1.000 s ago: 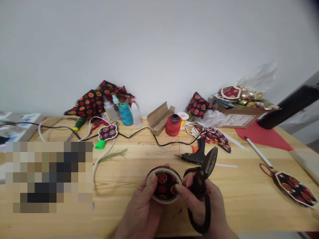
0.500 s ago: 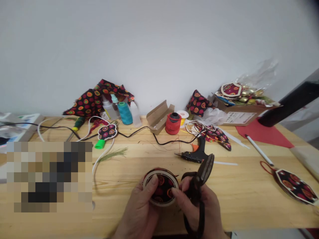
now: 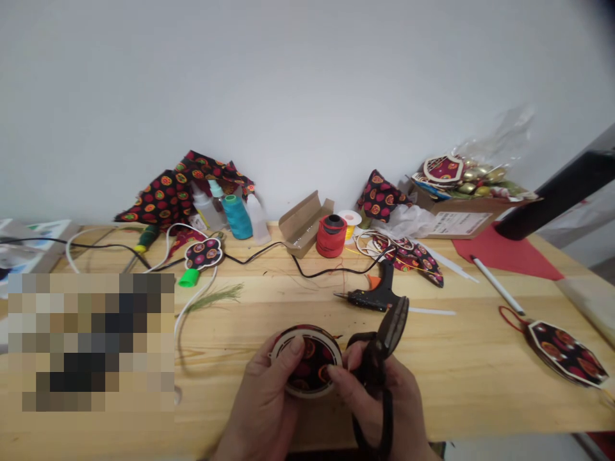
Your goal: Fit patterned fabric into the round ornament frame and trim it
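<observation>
My left hand (image 3: 269,390) is closed on a round ornament (image 3: 312,362), its thumb pressing on the face. The ornament has a pale rim around dark fabric printed with red and orange motifs. My right hand (image 3: 384,397) holds black-handled scissors (image 3: 396,323), their blades pointing up and away from the ornament. The right thumb and forefinger also touch the ornament's right edge; whether they pinch fabric there I cannot make out. Just beyond lies a black glue gun (image 3: 372,298) on its side.
Behind stand a red thread spool (image 3: 331,237), an open small carton (image 3: 305,224) and a teal thread cone (image 3: 237,218). A filled cardboard box (image 3: 468,218) sits back right, and an octagonal ornament (image 3: 567,355) lies at right. Cords (image 3: 250,259) cross the table; a blurred patch hides the left.
The whole view has shifted slightly, so everything sits a little further left. Both hands keep their hold, and the ornament is tilted a touch differently.
</observation>
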Demonstrator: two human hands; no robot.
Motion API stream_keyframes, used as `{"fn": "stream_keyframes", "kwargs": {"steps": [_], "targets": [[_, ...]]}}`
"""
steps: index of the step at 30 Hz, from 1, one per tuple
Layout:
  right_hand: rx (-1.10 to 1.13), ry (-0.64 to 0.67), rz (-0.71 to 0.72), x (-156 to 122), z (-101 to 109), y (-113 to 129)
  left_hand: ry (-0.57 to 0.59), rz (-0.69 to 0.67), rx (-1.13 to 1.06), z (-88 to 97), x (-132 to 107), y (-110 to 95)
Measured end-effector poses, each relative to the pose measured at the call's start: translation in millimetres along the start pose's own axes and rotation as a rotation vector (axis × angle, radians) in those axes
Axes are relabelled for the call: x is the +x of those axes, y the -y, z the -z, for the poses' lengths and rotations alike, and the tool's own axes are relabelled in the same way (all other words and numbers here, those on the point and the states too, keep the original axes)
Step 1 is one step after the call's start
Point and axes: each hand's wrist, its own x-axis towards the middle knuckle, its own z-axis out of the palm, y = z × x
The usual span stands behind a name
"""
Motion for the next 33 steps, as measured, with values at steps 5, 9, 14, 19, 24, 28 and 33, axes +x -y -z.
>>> {"fn": "stream_keyframes", "kwargs": {"steps": [5,9,14,19,24,28,33], "targets": [[0.033,0.137,0.050,6,11,-5,-0.019,-0.075,0.073,-0.8,0,-6],[-0.091,0.203,0.014,12,29,7,-0.012,-0.093,0.192,1.0,2,-9],[-0.420,0.387,0.080,21,54,40,0.032,-0.078,0.365,3.0,1,-12],[-0.764,0.554,0.085,30,72,58,0.134,-0.036,0.460,0.4,-2,-17],[-0.850,0.623,0.142,35,77,61,0.215,-0.041,0.467,-2.4,-3,-18],[-0.850,0.631,0.185,35,76,58,0.236,-0.035,0.456,-2.3,-3,-15],[-0.894,0.620,0.209,35,76,54,0.210,-0.036,0.456,0.1,-4,-13]]}}
